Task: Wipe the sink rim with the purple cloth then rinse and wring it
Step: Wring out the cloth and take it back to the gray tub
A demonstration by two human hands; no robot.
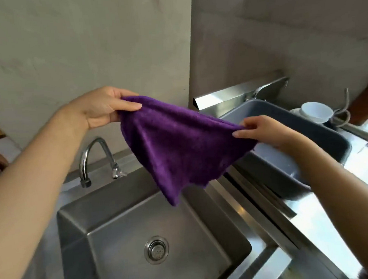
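The purple cloth [179, 146] hangs spread out in the air above the steel sink [205, 204]. My left hand [101, 107] pinches its upper left corner and my right hand [263, 131] pinches its upper right corner. The cloth's lower edge droops over the sink's back right rim. A curved chrome tap [94, 159] stands behind the basin at the left, with no water running. The drain strainer [156, 250] sits in the basin floor.
A grey plastic tub [306, 139] rests on the steel counter to the right of the sink. White bowls [315, 111] and a coiled cord lie behind it. A grey wall rises close behind the tap.
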